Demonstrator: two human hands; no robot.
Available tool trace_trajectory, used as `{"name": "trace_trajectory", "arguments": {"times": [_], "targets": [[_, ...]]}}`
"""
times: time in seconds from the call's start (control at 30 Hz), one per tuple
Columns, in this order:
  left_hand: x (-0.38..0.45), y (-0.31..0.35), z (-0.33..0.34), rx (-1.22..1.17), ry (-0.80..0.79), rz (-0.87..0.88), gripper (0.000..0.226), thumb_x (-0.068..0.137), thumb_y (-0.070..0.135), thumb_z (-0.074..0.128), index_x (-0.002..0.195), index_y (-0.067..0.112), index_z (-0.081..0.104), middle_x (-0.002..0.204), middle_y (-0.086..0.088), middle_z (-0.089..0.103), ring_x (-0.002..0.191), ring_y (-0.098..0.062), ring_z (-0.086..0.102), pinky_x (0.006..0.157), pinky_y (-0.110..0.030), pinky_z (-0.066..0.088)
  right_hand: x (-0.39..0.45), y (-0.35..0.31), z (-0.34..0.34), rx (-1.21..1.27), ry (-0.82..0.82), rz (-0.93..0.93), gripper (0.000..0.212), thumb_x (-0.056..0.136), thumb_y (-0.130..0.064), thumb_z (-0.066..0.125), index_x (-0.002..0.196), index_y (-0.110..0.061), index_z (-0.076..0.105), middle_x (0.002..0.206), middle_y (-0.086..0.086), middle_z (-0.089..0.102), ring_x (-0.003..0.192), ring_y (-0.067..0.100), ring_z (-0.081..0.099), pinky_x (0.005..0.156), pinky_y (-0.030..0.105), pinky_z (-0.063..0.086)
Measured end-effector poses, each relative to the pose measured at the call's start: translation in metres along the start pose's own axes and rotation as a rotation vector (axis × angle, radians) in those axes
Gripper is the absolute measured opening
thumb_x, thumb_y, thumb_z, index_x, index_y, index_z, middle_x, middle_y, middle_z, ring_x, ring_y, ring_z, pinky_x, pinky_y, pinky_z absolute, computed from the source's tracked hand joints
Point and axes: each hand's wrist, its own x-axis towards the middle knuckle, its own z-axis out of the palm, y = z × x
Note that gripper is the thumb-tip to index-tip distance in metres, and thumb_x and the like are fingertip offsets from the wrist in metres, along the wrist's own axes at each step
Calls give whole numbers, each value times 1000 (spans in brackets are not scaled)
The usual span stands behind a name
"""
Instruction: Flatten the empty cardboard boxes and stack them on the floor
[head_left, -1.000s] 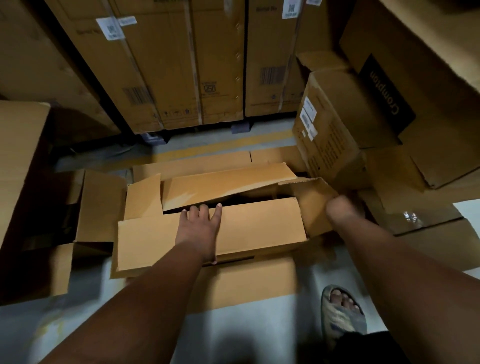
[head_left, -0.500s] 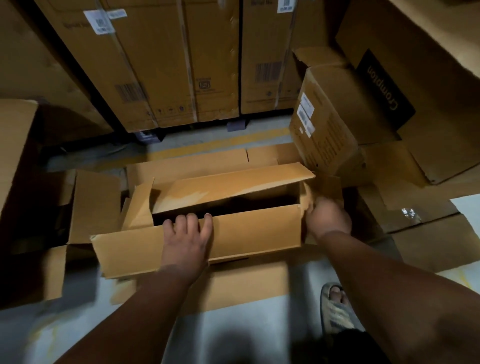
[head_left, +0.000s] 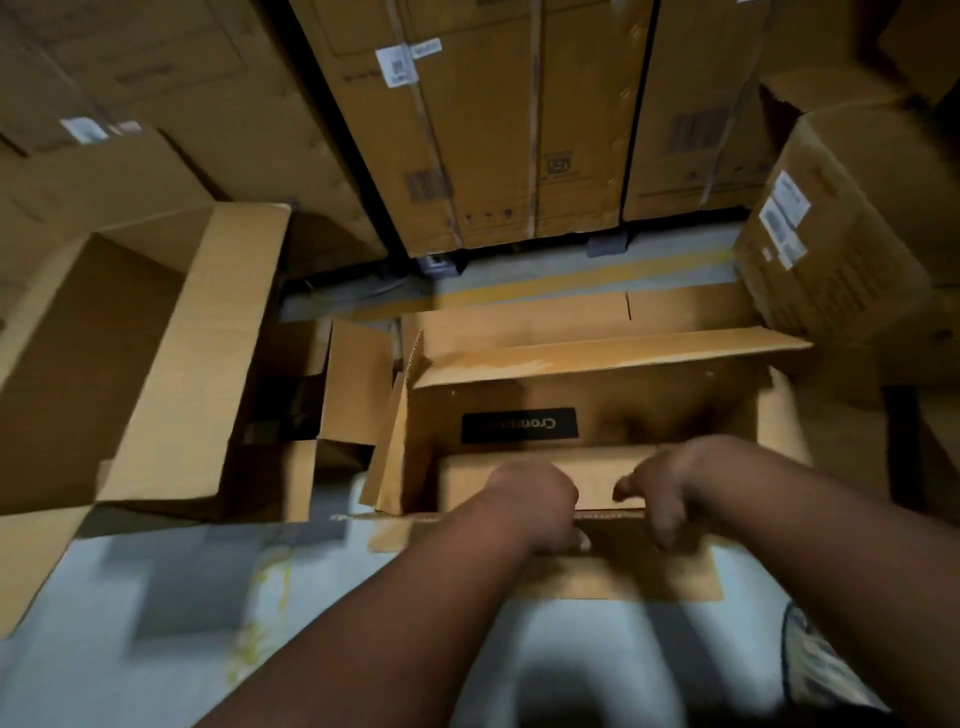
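A long brown cardboard box (head_left: 597, 395) stands open-topped on the floor in front of me, with a black "Crompton" label (head_left: 518, 425) on its inner far wall. My left hand (head_left: 535, 506) and my right hand (head_left: 662, 493) both curl over the box's near top edge (head_left: 608, 514) and grip it, close together. The far flap (head_left: 613, 353) sticks out toward the back. Flat cardboard (head_left: 524, 317) lies on the floor behind and under the box. The frame is motion-blurred.
A large open box (head_left: 156, 364) lies on its side at the left, with smaller open cartons (head_left: 332, 400) beside it. Tall sealed cartons (head_left: 519, 130) line the back. A labelled box (head_left: 831, 228) leans at the right. Grey floor (head_left: 182, 597) and my sandalled foot (head_left: 821, 670) are near me.
The box has swung open and upright so its inside shows. My right hand moved from the box's right end to the near edge beside my left hand. The camera shifted right.
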Motion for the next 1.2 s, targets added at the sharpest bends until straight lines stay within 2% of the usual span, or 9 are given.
{"name": "trace_trajectory", "arguments": {"times": [0.1,0.2,0.4,0.57,0.7,0.8,0.9,1.03,1.2], "targets": [[0,-33,10,-138,-312,-7,96,88,81,67,165,31,40,158,-6,53,139,-36,53,106,-52,51,18,-19,23,-140,-55,34,105,96,-13,72,175,-36,8,175,11,32,154,39,42,118,57,48],[-3,-68,45,-133,-327,-98,118,80,85,71,172,40,11,173,-8,33,153,-41,37,116,-61,43,14,-14,30,-196,72,20,118,93,-11,71,173,-39,-10,178,11,22,155,43,37,114,56,50],[-6,-78,83,-156,-214,-51,137,72,104,53,169,43,-22,183,-6,-9,167,-37,-9,130,-69,-5,29,4,66,-232,276,-150,153,66,-93,76,162,-47,-35,180,5,-27,167,38,-13,130,66,-1],[-6,-87,101,-94,-158,-17,149,65,98,69,163,47,-32,181,-9,-20,167,-36,-14,127,-72,-12,24,21,62,3,408,-250,118,77,-108,40,172,-52,-1,184,-3,-5,168,33,8,133,57,14],[-11,-102,106,48,-157,44,153,69,73,80,158,45,-41,179,-15,-24,167,-39,-11,125,-77,-6,13,37,7,-78,1118,-93,76,99,-69,57,163,-31,40,155,8,46,139,33,52,111,51,48],[-18,-103,103,54,-105,46,144,73,68,76,164,41,-33,181,-19,-9,166,-40,2,129,-71,7,1,47,-50,-87,1372,157,83,95,-44,69,167,-30,30,167,11,37,156,37,36,124,61,35],[-24,-104,91,64,-45,67,129,80,64,69,171,33,-17,180,-19,5,164,-41,14,130,-64,18,-1,63,-92,-87,1186,335,86,96,-21,74,167,-35,28,165,11,47,156,37,40,129,74,15],[-26,-101,71,101,10,112,86,95,49,55,170,22,25,163,-16,45,147,-38,46,114,-51,49,-11,55,-123,-32,933,251,50,104,-2,55,147,-25,61,145,12,66,129,34,65,117,50,48],[-16,-75,27,140,282,147,28,111,38,46,117,23,70,105,-6,69,97,-33,66,76,-41,53,-15,-1,-137,88,843,77,40,113,-18,54,152,-20,60,154,9,60,140,33,59,118,44,46]]}}
